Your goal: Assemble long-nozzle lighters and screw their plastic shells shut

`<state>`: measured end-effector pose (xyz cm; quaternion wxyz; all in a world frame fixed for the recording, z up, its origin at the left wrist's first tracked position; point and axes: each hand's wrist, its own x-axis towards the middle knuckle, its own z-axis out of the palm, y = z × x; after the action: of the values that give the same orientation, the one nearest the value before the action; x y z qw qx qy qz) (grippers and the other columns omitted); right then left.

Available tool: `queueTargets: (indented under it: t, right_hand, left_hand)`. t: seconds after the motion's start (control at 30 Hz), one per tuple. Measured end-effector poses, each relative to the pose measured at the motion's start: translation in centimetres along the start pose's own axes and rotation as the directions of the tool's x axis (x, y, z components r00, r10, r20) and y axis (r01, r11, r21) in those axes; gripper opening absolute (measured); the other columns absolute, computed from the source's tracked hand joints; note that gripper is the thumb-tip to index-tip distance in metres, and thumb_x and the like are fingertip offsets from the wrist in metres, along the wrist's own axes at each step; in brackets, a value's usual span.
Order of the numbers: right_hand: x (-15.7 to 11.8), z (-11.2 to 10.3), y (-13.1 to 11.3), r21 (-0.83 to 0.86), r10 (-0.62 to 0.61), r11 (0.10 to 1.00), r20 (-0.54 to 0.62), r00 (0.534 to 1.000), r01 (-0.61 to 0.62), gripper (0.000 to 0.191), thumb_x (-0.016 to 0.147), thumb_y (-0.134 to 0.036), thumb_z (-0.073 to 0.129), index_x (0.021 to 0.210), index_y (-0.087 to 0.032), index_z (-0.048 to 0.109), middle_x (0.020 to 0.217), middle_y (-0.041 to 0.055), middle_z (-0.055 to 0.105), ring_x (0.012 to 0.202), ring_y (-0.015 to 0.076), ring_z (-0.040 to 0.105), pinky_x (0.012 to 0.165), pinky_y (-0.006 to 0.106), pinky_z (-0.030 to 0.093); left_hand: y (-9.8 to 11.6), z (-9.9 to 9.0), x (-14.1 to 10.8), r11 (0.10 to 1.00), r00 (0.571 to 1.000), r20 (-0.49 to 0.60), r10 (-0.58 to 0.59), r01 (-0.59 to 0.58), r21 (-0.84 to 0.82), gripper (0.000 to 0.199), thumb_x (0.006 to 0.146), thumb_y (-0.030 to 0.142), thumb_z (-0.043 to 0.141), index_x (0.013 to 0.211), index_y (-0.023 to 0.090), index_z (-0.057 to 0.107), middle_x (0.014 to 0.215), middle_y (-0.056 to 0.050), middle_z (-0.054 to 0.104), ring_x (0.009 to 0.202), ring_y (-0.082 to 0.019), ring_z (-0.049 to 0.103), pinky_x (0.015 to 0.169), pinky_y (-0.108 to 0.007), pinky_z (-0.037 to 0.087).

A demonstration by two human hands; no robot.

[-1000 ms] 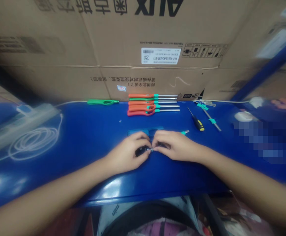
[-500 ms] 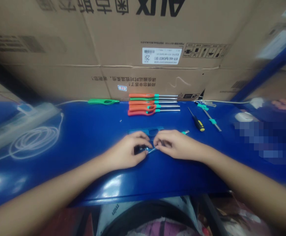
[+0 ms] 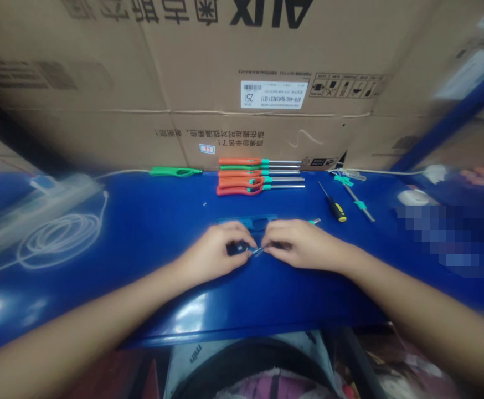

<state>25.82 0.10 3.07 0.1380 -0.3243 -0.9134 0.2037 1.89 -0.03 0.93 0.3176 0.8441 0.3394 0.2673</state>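
Note:
My left hand (image 3: 221, 249) is closed in a pinch on a small, thin silvery piece (image 3: 258, 251). My right hand (image 3: 295, 244) meets it from the other side, thumb and fingers pinched at the piece's right end. The fingers hide most of this piece, so its kind does not show. Just behind my fingertips lies a translucent blue lighter handle (image 3: 248, 220), partly covered by both hands. A short metal end with a teal bit (image 3: 315, 221) sticks out beyond my right hand.
Several long-nosed lighters (image 3: 242, 183) lie stacked at the back by the cardboard (image 3: 121, 133). A green handle (image 3: 175, 172) lies left of them. To the right are a screwdriver (image 3: 335, 209) and a metal tube (image 3: 360, 204). A coiled white cable (image 3: 59, 238) and power strip (image 3: 71, 194) sit left.
Both hands stay almost in place. My right fingertips have closed in a little, and the thin silvery piece between the hands has shifted slightly.

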Motion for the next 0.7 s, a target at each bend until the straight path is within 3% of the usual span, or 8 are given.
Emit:
queueTargets:
  t: [0.33, 0.7]
  right_hand:
    - [0.0, 0.1, 0.63, -0.029, -0.033, 0.999, -0.059, 0.998, 0.031, 0.015, 0.094, -0.019, 0.059, 0.1, -0.02, 0.073, 0.104, 0.0057, 0.071, 0.09, 0.018, 0.068, 0.08, 0.029, 0.051]
    - [-0.2, 0.13, 0.59, -0.125, -0.077, 0.99, -0.041, 0.996, 0.071, 0.019, 0.093, -0.02, 0.061, 0.1, -0.022, 0.078, 0.107, 0.0043, 0.073, 0.087, 0.0169, 0.07, 0.07, 0.026, 0.048]
  left_hand:
    - [-0.32, -0.42, 0.02, 0.999, 0.999, -0.014, -0.038, 0.038, -0.03, 0.01, 0.086, 0.021, 0.073, 0.093, 0.022, 0.08, 0.092, -0.003, 0.073, 0.08, -0.015, 0.066, 0.074, -0.026, 0.05]
    - [-0.33, -0.94, 0.14, 0.995, 0.995, 0.037, -0.092, 0.093, -0.033, 0.016, 0.083, 0.018, 0.072, 0.095, 0.023, 0.08, 0.094, -0.003, 0.074, 0.078, -0.015, 0.066, 0.071, -0.026, 0.049]
